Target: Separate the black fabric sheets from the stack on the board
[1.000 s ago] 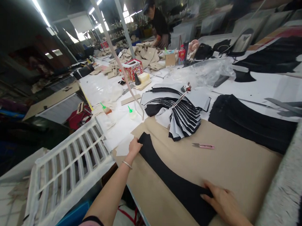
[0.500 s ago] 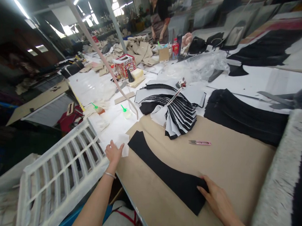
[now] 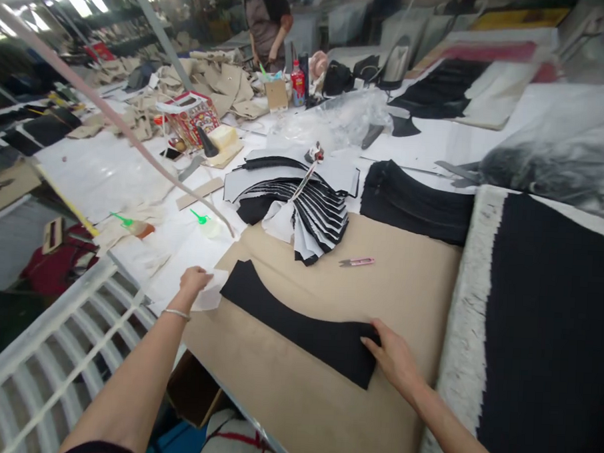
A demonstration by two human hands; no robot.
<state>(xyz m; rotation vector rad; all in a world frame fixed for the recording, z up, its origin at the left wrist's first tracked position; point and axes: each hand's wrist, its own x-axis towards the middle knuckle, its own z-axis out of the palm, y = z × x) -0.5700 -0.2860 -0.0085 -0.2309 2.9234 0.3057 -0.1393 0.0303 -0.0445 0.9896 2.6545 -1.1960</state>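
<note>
A long curved black fabric piece [image 3: 298, 323] lies on the brown paper sheet [image 3: 369, 289]. My right hand [image 3: 394, 357] rests flat on its right end, fingers stretched out. My left hand [image 3: 194, 282] is closed on a small white paper piece [image 3: 211, 296] just left of the fabric's other end. A fanned stack of black and white cut pieces [image 3: 307, 210] lies beyond, and a pink thread snipper [image 3: 356, 261] sits on the brown paper near it.
A white slatted crate [image 3: 51, 349] stands at the lower left. Green-capped glue bottles [image 3: 205, 222] sit on the white table. Black fabric with a white fringe [image 3: 548, 317] covers the right side. Another person [image 3: 266, 18] stands at the far end amid beige cut pieces.
My left hand left the fabric's left end and took hold of the white paper piece beside it. My right hand stayed on the fabric's right end. The view swung right.
</note>
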